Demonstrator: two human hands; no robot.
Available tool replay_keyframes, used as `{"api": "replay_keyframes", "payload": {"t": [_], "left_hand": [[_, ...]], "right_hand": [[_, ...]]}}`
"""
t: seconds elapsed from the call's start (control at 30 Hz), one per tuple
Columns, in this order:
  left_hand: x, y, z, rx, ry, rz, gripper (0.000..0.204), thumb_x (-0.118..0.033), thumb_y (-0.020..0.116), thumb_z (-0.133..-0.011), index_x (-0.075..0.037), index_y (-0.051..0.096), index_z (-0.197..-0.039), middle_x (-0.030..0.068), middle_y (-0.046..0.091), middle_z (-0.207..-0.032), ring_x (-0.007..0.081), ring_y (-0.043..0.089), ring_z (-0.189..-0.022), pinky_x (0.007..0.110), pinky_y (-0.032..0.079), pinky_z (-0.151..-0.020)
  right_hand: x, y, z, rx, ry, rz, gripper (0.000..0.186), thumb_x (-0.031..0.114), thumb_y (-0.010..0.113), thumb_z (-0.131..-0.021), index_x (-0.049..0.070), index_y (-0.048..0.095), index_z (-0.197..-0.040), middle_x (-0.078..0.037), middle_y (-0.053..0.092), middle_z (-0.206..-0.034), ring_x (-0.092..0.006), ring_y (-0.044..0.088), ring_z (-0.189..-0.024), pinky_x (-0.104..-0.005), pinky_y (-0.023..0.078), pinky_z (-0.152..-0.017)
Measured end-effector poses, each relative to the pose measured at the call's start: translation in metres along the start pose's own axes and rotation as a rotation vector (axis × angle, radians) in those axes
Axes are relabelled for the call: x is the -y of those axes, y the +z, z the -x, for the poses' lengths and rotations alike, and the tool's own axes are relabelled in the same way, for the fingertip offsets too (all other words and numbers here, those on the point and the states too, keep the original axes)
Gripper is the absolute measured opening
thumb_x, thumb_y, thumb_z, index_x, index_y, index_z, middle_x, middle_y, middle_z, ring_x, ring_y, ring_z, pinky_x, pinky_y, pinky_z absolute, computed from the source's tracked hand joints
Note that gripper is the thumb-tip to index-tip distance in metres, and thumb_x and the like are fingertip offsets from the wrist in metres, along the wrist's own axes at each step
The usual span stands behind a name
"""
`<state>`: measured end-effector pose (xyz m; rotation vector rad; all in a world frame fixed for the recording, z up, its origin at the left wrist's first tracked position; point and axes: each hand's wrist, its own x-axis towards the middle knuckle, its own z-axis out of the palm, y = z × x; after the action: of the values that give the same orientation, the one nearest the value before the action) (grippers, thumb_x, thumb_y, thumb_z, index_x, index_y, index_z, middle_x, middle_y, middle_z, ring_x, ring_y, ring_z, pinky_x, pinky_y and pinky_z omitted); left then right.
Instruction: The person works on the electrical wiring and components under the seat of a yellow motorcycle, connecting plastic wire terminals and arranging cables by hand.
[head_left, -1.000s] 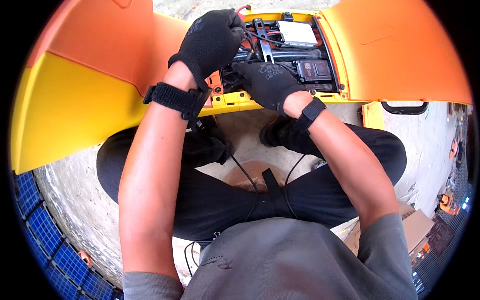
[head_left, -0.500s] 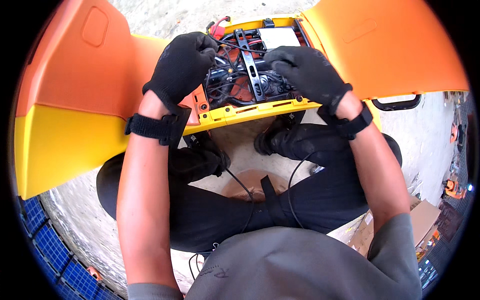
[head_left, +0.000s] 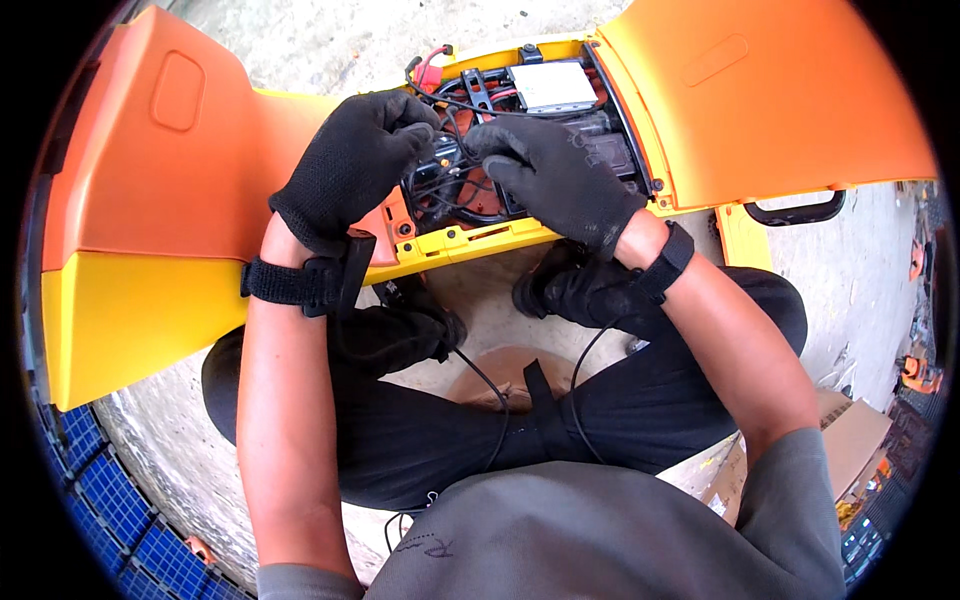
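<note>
My left hand (head_left: pixel 355 155), in a black knit glove, is closed, its fingertips pinched at the left side of an open compartment full of black wires (head_left: pixel 440 185). Facing it, my right hand (head_left: pixel 560 180), gloved too, has its thumb and fingers pressed together over the middle of the compartment. Thin black wires run between the two sets of fingertips; what each pinch holds is hidden. Behind the hands lie a black slotted metal bracket (head_left: pixel 478 95), a white box (head_left: pixel 552 86) and a red connector (head_left: pixel 428 76). The right hand covers part of the bracket.
The compartment has a yellow rim (head_left: pixel 490 238). Large orange-and-yellow body panels rise at the left (head_left: pixel 170 200) and right (head_left: pixel 770 100); a black handle (head_left: pixel 797 210) sits under the right one. Blue crates (head_left: pixel 110 495) stand lower left, a cardboard box (head_left: pixel 855 445) lower right.
My right hand has moved left, closer to my left hand, uncovering the white box and now hiding the bracket's lower part. My left hand has dropped slightly and stays closed.
</note>
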<state>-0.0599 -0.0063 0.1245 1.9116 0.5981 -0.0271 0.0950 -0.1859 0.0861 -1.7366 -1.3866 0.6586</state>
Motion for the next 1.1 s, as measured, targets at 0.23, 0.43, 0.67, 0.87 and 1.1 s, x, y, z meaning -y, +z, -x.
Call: {"api": "replay_keyframes", "payload": {"t": [0.23, 0.43, 0.67, 0.87, 1.1], "left_hand": [[0.0, 0.0, 0.0, -0.047, -0.034, -0.207, 0.015, -0.006, 0.062, -0.089, 0.0, 0.069, -0.101, 0.0019, 0.066, -0.082, 0.0088, 0.057, -0.072, 0.025, 0.049, -0.067], [0.007, -0.001, 0.004, 0.06, 0.053, -0.344, 0.015, -0.001, 0.062, -0.081, 0.003, 0.069, -0.093, 0.0132, 0.07, -0.083, 0.0218, 0.065, -0.078, 0.035, 0.053, -0.077], [0.002, -0.008, 0.005, 0.195, 0.027, -0.332, 0.015, 0.001, 0.061, -0.081, 0.005, 0.068, -0.094, 0.0108, 0.069, -0.084, 0.0171, 0.063, -0.08, 0.033, 0.053, -0.079], [0.002, -0.01, 0.006, 0.018, -0.006, -0.332, 0.013, 0.0, 0.061, -0.083, 0.004, 0.068, -0.093, 0.0111, 0.069, -0.083, 0.0172, 0.063, -0.077, 0.032, 0.053, -0.075], [0.003, -0.01, 0.008, -0.11, -0.008, -0.545, 0.012, -0.004, 0.062, -0.085, 0.002, 0.069, -0.093, 0.0136, 0.069, -0.083, 0.0197, 0.064, -0.074, 0.033, 0.053, -0.072]], "right_hand": [[0.009, -0.004, 0.0, 0.383, 0.174, 0.116, 0.046, 0.018, 0.059, -0.093, 0.003, 0.052, -0.136, -0.02, 0.068, -0.109, -0.034, 0.066, -0.098, -0.0409, 0.052, -0.087], [-0.004, 0.007, 0.004, 0.335, 0.222, 0.05, 0.053, 0.016, 0.057, -0.092, 0.003, 0.046, -0.143, -0.022, 0.066, -0.113, -0.0328, 0.065, -0.105, -0.041, 0.051, -0.092], [-0.023, 0.005, 0.003, 0.197, 0.095, 0.055, 0.046, 0.008, 0.057, -0.089, 0.002, 0.055, -0.135, -0.019, 0.067, -0.115, -0.0297, 0.065, -0.109, -0.0395, 0.05, -0.095], [-0.033, -0.013, -0.002, 0.089, 0.276, 0.142, 0.027, 0.01, 0.059, -0.089, -0.001, 0.066, -0.113, -0.018, 0.071, -0.103, -0.0295, 0.068, -0.099, -0.0381, 0.052, -0.089], [-0.04, -0.027, -0.003, -0.017, 0.23, 0.314, 0.022, 0.014, 0.06, -0.09, 0.001, 0.07, -0.105, -0.019, 0.071, -0.099, -0.0338, 0.069, -0.095, -0.0409, 0.053, -0.086]]}}
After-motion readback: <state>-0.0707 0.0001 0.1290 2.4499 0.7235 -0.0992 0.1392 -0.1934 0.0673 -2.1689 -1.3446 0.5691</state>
